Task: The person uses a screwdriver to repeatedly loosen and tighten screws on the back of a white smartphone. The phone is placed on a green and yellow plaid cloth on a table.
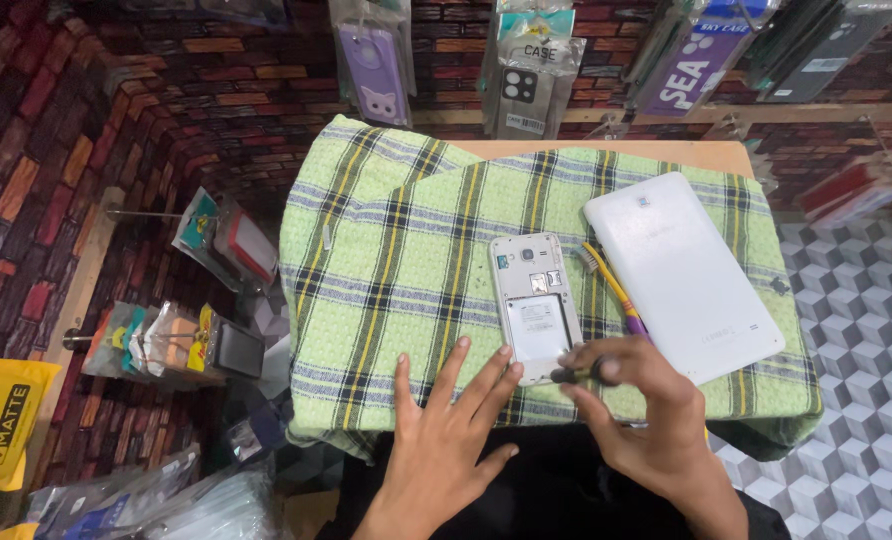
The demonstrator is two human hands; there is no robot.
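Phone: a small phone (534,305) with its back cover off lies face down near the middle of the green checked cloth (386,250), its near end at the person's fingers
Right hand: the right hand (638,405) is closed in a pinch on a small dark tool (576,374), whose tip sits at the phone's near right corner; wrist bent, knuckles up
Left hand: the left hand (444,430) lies flat on the cloth, fingers spread wide, holding nothing, its fingertips touching the phone's near edge
Doing it well: I judge the flat hand should pin the phone so that it cannot slide, while the tool works gently at the corner
Nearby: a white tablet (681,275) lies face down on the right, with a yellow and purple brush (611,290) between it and the phone
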